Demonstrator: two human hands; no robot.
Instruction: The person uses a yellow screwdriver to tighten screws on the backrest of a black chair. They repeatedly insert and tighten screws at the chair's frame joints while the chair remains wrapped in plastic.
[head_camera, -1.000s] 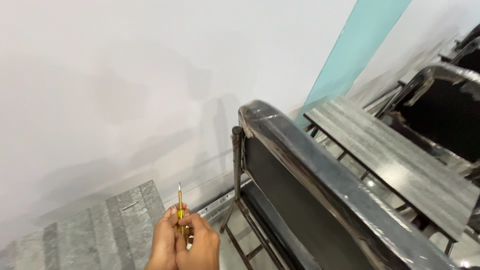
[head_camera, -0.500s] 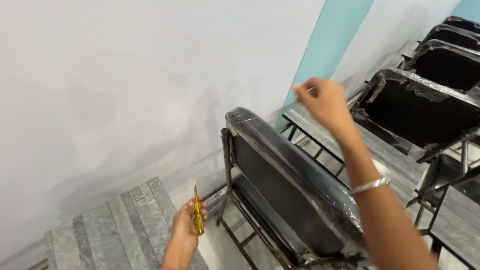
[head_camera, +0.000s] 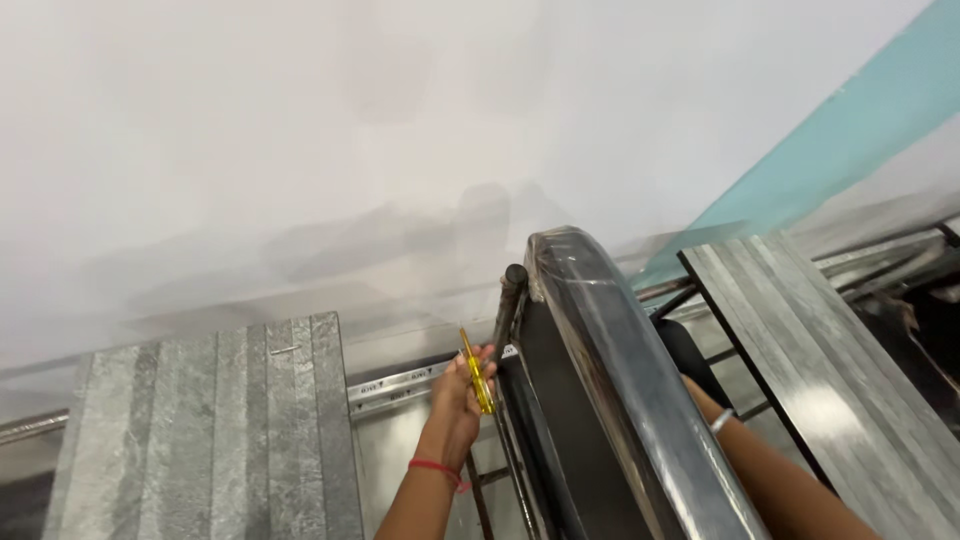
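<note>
Head view, looking down along the back of a black chair (head_camera: 620, 380), its padded backrest wrapped in clear film. The left hand (head_camera: 462, 385), a red thread at its wrist, is closed around a yellow-handled screwdriver (head_camera: 476, 372), which lies just to the left of the chair's dark metal upright tube (head_camera: 507, 310). The tool's slim shaft points up and away from the wrist, and its handle sits near the tube. The right forearm, with a metal bangle (head_camera: 722, 420), passes behind the chair on its right side. The right hand itself is hidden by the backrest, so whether its fingers are together or apart cannot be told. Left of the chair lies a grey striped desk panel (head_camera: 210, 430); right of the chair, a second grey panel (head_camera: 830, 370). Beyond the chair rises a white wall (head_camera: 300, 130) with a teal stripe (head_camera: 830, 150).
</note>
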